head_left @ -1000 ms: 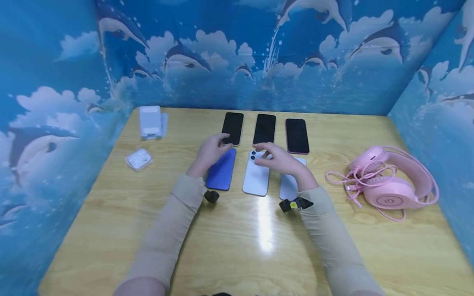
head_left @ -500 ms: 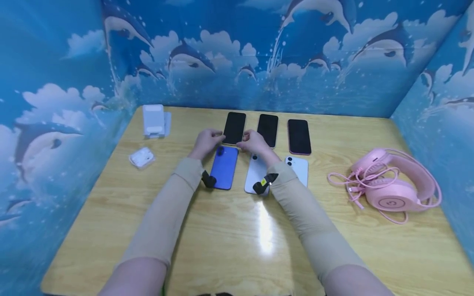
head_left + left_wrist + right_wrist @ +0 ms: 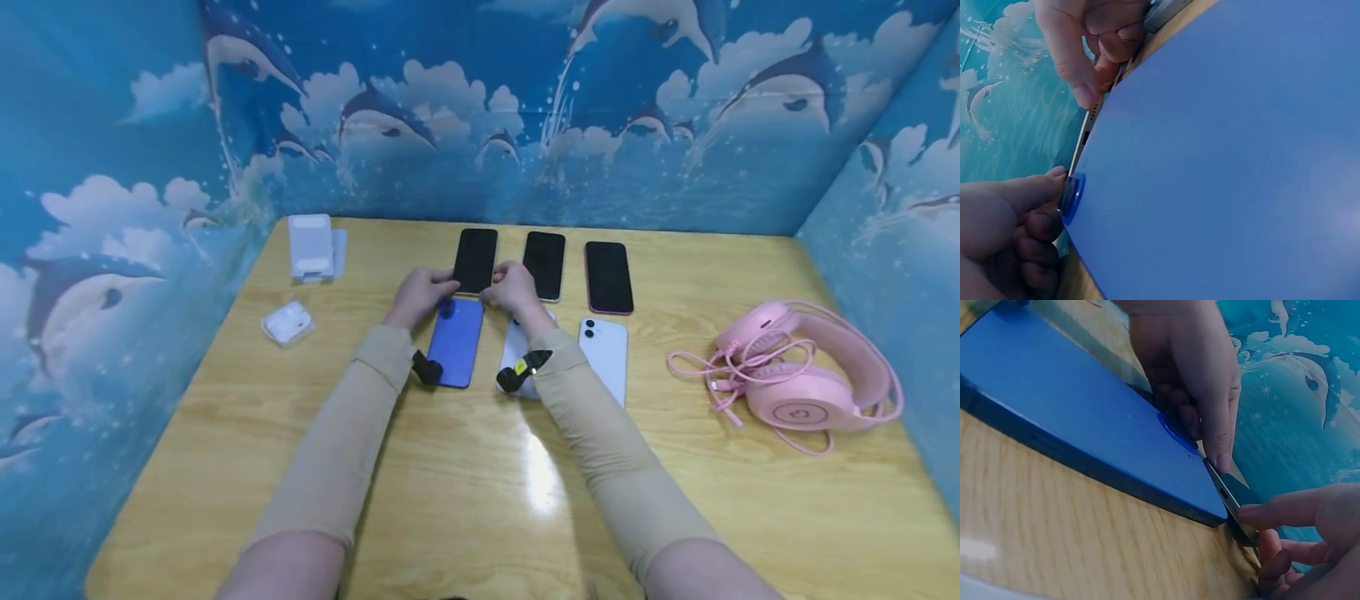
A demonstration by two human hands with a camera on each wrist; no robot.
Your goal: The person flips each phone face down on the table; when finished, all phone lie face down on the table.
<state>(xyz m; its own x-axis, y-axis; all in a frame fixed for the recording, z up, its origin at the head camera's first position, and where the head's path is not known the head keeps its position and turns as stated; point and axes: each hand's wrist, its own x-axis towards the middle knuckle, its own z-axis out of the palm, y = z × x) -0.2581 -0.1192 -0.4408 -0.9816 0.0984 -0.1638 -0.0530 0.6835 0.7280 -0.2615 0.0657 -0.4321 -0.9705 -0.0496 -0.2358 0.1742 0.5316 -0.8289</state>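
Note:
A black-screened smartphone [image 3: 476, 257] lies at the left of the back row, between my two hands. My left hand [image 3: 418, 297] pinches its near left corner, and my right hand [image 3: 513, 288] pinches the near right corner, thumb and fingers at the edge. In the right wrist view the phone's thin bottom edge [image 3: 1227, 497] with its port shows between both thumbs. Just in front, a blue smartphone [image 3: 456, 346] lies back up, its camera ring close to my left fingers. Under my right wrist, a white smartphone [image 3: 514, 343] is partly hidden.
Two more black-screened phones [image 3: 543, 265] lie to the right in the back row. A white phone [image 3: 607, 354] sits beside my right sleeve. Pink headphones [image 3: 802, 400] with a coiled cable rest at right; a white box [image 3: 311, 244] and small earphone case [image 3: 287, 322] at left.
My right hand has moved left from over the white phone to the black-screened phone's near right corner. My left hand has shifted slightly left to its other corner. Both have barely moved lately.

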